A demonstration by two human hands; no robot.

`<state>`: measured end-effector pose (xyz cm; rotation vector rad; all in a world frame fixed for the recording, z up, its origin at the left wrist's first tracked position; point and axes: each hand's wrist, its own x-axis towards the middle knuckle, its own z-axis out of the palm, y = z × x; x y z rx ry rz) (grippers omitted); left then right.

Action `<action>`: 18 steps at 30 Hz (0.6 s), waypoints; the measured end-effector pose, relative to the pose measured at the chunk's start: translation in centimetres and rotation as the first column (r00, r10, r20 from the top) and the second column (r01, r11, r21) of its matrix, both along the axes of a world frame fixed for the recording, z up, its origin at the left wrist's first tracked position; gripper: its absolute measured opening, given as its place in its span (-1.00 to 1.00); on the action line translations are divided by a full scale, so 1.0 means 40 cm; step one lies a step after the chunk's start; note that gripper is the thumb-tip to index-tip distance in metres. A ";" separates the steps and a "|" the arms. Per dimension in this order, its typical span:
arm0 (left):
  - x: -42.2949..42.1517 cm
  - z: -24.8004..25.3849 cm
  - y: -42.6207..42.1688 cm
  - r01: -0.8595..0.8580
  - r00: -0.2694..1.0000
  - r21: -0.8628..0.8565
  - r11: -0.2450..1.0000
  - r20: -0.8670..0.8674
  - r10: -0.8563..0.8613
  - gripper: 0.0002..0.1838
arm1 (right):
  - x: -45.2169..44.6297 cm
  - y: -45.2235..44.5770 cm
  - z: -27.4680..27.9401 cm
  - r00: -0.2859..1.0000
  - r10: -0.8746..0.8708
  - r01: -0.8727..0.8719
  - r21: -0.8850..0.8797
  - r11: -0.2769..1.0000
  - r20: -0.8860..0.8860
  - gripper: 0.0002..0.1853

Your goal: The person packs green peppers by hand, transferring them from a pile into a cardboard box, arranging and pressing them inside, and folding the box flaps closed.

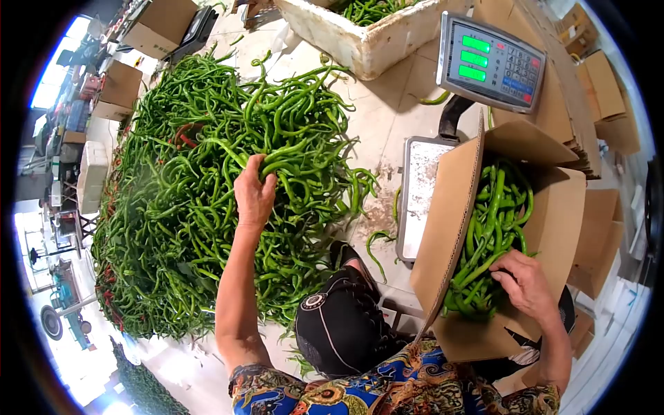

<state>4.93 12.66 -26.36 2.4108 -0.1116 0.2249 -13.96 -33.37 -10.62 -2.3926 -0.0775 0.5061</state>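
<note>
One shirt (415,384) shows, left fingers (254,163) grip several peppers (289,160), right fingers (517,263) pinch one in one box (448,225)

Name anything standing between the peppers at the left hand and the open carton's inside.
The carton flap facing the pepper pile stands between the left hand and the carton's inside; the scale platform lies lower.

The peppers (200,207) look glossy, the cardboard box (449,228) matt.
</note>
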 end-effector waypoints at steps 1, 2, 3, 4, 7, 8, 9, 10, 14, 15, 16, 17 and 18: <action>-0.005 0.061 -0.023 0.004 1.000 -0.132 0.991 -0.029 -0.008 -0.71 | -0.001 0.005 0.003 1.000 0.013 -0.013 0.007 1.000 0.021 -0.88; -0.005 0.117 -0.042 -0.050 0.990 -0.353 0.934 -0.144 -0.001 -0.77 | -0.001 0.009 0.007 0.999 0.025 -0.025 0.015 1.000 0.043 -0.87; -0.002 0.181 -0.058 -0.088 0.971 -0.497 0.863 -0.235 -0.036 -0.79 | 0.000 0.011 0.014 0.999 0.031 -0.032 0.021 0.999 0.042 -0.87; 0.007 0.202 -0.045 -0.102 0.957 -0.637 0.764 -0.273 -0.100 -0.80 | 0.001 0.013 0.023 0.998 0.037 -0.039 0.028 0.999 0.043 -0.87; 0.004 0.286 -0.066 -0.197 0.936 -0.847 0.493 -0.312 -0.162 -0.79 | 0.011 0.030 0.055 1.000 0.011 -0.011 0.080 0.997 0.005 -0.86; 0.001 0.315 -0.079 -0.160 0.929 -0.882 0.444 -0.286 -0.233 -0.79 | 0.005 0.033 0.073 1.000 -0.012 0.013 0.099 0.995 -0.009 -0.86; -0.004 0.328 -0.088 -0.138 0.916 -0.909 0.393 -0.268 -0.298 -0.78 | 0.001 0.034 0.074 1.000 0.004 -0.005 0.112 0.994 0.007 -0.86; -0.010 0.339 -0.104 -0.145 0.919 -0.920 0.363 -0.261 -0.294 -0.76 | -0.003 0.035 0.067 1.000 0.020 -0.023 0.126 0.992 0.023 -0.86; -0.012 0.399 -0.159 -0.159 0.871 -0.982 0.106 -0.190 -0.453 -0.76 | 0.007 0.061 0.083 0.997 0.047 -0.060 0.211 0.976 0.065 -0.88; -0.018 0.423 -0.178 -0.167 0.869 -0.983 0.078 -0.183 -0.460 -0.72 | 0.014 0.072 0.087 0.996 0.046 -0.062 0.236 0.970 0.073 -0.88; -0.024 0.449 -0.195 -0.170 0.846 -0.985 0.024 -0.158 -0.510 -0.69 | 0.020 0.091 0.081 0.991 -0.008 -0.039 0.338 0.940 0.137 -0.87; -0.029 0.476 -0.216 -0.176 0.818 -0.984 -0.029 -0.129 -0.560 -0.66 | 0.036 0.102 0.086 0.993 -0.013 -0.034 0.389 0.921 0.117 -0.84; -0.037 0.505 -0.239 -0.181 0.806 -0.983 -0.041 -0.124 -0.578 -0.60 | 0.048 0.117 0.088 0.998 -0.038 0.012 0.428 0.904 0.051 -0.74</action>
